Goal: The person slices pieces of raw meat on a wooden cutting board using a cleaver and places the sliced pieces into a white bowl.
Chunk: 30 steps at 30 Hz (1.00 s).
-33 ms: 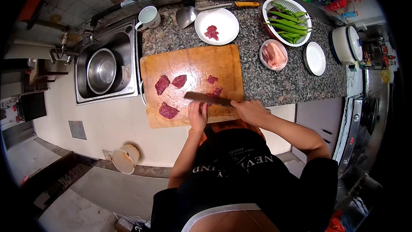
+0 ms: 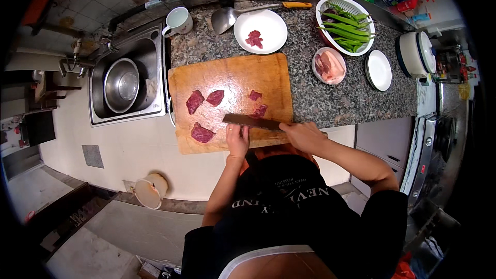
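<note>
A wooden cutting board point(image 2: 232, 77) lies on the speckled stone counter point(image 2: 341, 98). On it are several dark red meat pieces: two point(image 2: 195, 101) point(image 2: 215, 97) at the left, one point(image 2: 201, 133) near the front edge, and small ones point(image 2: 257, 109) in the middle. My right hand point(image 2: 305, 135) grips the handle of a dark knife point(image 2: 250, 121), whose blade lies across the board's near side. My left hand point(image 2: 237, 139) rests on the board right against the blade, fingers curled together. Whatever is under those fingers is hidden.
Behind the board stand a white plate with meat scraps point(image 2: 271, 39), a ladle point(image 2: 225, 18), a white mug point(image 2: 178, 20), a basket of green peppers point(image 2: 345, 25), a bowl of pale meat point(image 2: 329, 65) and stacked white plates point(image 2: 378, 70). A sink holding a steel bowl point(image 2: 121, 85) is left.
</note>
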Each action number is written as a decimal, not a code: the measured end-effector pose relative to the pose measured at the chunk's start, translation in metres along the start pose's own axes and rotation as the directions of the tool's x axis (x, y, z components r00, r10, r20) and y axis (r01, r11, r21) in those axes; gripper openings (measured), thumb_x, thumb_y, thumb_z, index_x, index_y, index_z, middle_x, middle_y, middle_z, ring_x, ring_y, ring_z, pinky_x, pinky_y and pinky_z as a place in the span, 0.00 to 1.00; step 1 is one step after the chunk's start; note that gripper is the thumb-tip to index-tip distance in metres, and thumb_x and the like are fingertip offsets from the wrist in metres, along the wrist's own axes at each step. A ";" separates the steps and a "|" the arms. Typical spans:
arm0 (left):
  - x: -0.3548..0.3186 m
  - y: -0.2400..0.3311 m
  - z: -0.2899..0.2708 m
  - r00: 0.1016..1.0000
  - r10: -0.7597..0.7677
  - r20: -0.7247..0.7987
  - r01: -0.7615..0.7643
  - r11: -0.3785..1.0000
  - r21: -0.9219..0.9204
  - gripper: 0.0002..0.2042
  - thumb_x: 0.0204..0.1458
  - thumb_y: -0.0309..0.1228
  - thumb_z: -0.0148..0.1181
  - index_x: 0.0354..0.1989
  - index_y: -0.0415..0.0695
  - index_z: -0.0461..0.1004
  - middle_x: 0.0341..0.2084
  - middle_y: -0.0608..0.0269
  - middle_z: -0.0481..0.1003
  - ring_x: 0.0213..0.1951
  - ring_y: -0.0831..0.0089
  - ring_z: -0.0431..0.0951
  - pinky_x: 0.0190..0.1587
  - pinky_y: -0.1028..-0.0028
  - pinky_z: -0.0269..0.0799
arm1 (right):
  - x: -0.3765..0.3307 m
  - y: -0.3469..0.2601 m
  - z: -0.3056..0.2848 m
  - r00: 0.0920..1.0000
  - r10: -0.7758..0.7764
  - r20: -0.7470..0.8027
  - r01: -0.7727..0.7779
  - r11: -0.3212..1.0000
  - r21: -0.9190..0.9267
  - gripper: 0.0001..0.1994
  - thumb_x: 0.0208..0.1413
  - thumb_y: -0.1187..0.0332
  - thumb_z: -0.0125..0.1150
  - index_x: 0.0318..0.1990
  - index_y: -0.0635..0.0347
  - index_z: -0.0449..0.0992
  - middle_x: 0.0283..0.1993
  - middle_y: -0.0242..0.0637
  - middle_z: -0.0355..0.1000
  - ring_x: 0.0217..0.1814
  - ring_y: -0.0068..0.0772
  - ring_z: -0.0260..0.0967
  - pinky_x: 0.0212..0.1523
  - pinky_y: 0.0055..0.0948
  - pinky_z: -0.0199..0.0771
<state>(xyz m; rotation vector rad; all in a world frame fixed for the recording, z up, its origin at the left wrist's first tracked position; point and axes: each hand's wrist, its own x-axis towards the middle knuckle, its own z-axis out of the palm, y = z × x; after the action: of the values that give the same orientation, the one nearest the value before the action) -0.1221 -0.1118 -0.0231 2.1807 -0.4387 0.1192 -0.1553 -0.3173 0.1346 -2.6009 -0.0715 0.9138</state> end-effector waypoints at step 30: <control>0.004 0.006 -0.001 0.996 -0.007 -0.085 0.003 0.999 -0.039 0.08 0.40 0.20 0.60 0.31 0.40 0.74 0.32 0.54 0.73 0.37 0.55 0.71 0.40 0.66 0.67 | 0.014 0.011 0.008 0.999 -0.046 -0.020 0.044 0.996 -0.073 0.16 0.47 0.71 0.47 0.47 0.57 0.64 0.23 0.50 0.71 0.26 0.53 0.71 0.27 0.49 0.70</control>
<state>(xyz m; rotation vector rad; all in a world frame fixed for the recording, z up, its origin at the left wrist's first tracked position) -0.1207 -0.1155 -0.0172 2.1297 -0.3842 0.1984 -0.1497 -0.3222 0.1164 -2.6642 -0.1597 0.8831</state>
